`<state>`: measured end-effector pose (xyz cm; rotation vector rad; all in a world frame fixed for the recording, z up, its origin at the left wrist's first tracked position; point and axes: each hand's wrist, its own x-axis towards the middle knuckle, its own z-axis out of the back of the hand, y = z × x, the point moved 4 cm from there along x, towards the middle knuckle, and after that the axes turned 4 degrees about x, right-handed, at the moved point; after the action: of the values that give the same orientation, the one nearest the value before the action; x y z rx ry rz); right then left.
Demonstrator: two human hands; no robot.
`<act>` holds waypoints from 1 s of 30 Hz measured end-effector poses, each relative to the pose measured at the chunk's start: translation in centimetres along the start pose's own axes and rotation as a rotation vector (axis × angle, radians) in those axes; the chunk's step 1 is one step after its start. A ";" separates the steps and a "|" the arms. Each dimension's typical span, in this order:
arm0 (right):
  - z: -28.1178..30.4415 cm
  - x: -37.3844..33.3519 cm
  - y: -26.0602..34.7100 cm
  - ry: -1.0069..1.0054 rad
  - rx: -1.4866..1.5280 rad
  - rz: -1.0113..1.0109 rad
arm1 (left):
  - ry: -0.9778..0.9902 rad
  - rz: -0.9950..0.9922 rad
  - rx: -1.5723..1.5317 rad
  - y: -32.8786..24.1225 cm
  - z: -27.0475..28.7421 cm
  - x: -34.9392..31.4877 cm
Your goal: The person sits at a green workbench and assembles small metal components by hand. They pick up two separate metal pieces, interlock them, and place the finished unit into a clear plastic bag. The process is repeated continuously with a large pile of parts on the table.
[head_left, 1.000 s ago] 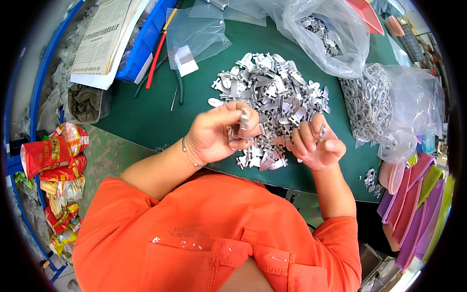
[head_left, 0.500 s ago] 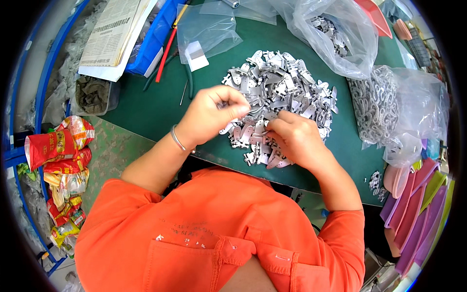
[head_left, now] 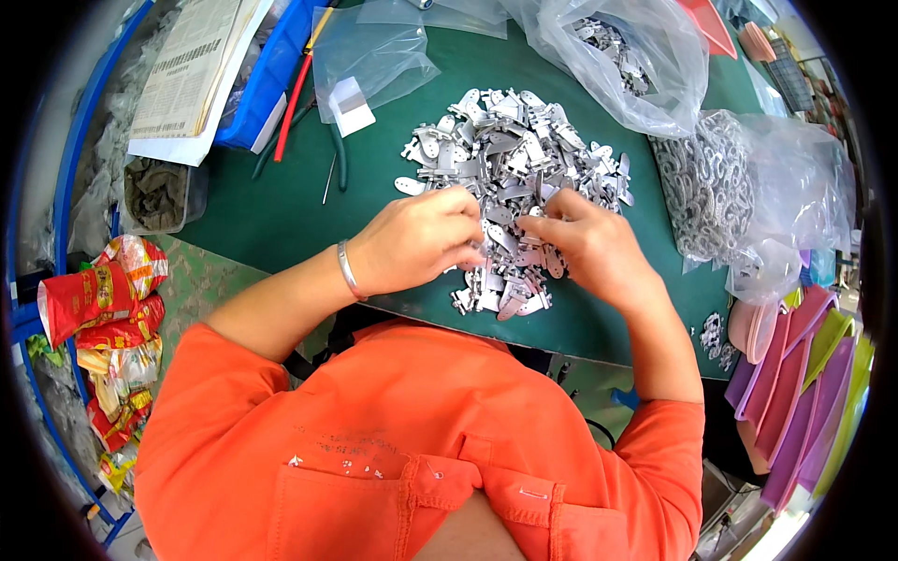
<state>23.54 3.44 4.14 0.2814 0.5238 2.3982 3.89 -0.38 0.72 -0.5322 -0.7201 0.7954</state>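
A heap of small silver metal clasps (head_left: 519, 154), rounded plates with holes and little hinged pieces, lies on the green tabletop in front of me. At the heap's near left side, my left hand (head_left: 421, 241) has its fingers curled in toward the thumb; whatever sits between them is hidden. My right hand (head_left: 603, 252) reaches into the heap from the right. Its thumb and forefinger are bent together over the metal pieces, and I cannot make out what they grip. Between the two hands, more clasps spread toward the table's near edge.
Pliers (head_left: 339, 154), a red rod (head_left: 295, 107) and a blue bin (head_left: 271, 79) lie to the left. A plastic bag of metal parts (head_left: 645, 70) stands at the back. On the right are a bag of grey links (head_left: 706, 187) and coloured trays (head_left: 795, 374).
My left hand has come down onto the heap's near left side, its fingers now turned toward the pieces. My right hand has shifted slightly, still at the heap. The whole view has moved a little.
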 end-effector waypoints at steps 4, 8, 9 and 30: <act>-0.7 0.2 0.5 -0.030 -0.088 0.095 | -0.137 0.159 -0.070 0.1 -0.1 1.1; -0.9 0.1 0.1 -0.051 -0.120 0.101 | -0.271 0.101 -0.007 0.0 -0.3 1.6; -0.9 0.0 -0.1 -0.048 -0.122 0.100 | -0.272 0.110 -0.026 0.5 -0.6 1.6; -2.4 -0.3 -0.7 -0.176 0.393 -0.196 | -0.233 0.675 -0.926 0.4 -0.7 1.1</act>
<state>23.38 3.01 1.60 0.5786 0.8948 2.0460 4.82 0.63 0.38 -1.5939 -1.1443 1.1388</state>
